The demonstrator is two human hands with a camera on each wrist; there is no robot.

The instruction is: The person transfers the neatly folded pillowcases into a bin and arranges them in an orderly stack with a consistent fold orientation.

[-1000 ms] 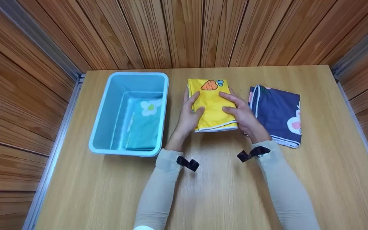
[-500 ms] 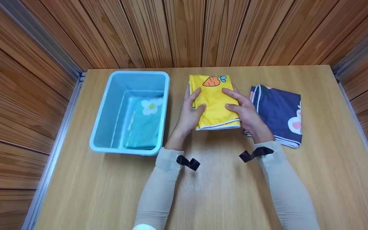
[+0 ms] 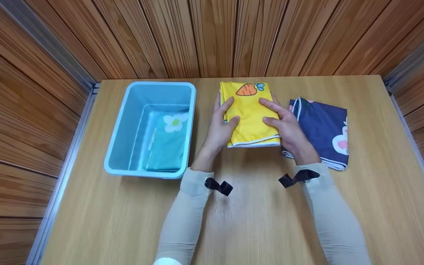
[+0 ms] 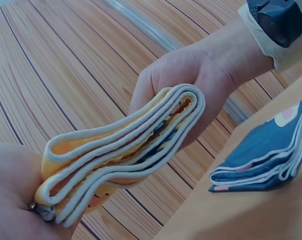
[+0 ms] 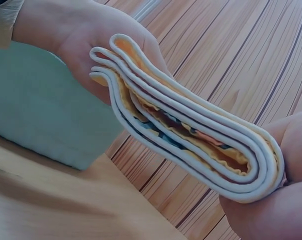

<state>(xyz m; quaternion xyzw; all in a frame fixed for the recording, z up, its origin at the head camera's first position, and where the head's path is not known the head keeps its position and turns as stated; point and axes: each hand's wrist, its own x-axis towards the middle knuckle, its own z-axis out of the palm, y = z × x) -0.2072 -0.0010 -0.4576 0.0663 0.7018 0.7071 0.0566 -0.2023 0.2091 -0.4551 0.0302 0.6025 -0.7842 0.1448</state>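
Both hands hold a folded yellow cloth [image 3: 252, 117] with a carrot print and white-bound edges, raised above the table. My left hand [image 3: 219, 127] grips its left side, thumb on top and the other fingers mostly hidden beneath. On the opposite side my right hand [image 3: 289, 125] grips it the same way, thumb and index finger over the top face. Seen edge-on in the left wrist view, the cloth [image 4: 126, 145] shows stacked layers, with a hand at each end. In the right wrist view the cloth's layers [image 5: 191, 130] curve round at one end.
A light blue plastic tub [image 3: 109, 147] stands at the left, with a folded teal cloth [image 3: 166, 147] bearing a white flower inside. A folded navy cloth [image 3: 318, 125] lies right of my right hand. Wood-panelled walls [image 3: 215, 36] border the table [image 3: 248, 221].
The yellow cloth and both hands have moved slightly away from me and to the right. My grip looks the same. The tub and the other cloths have stayed in place.
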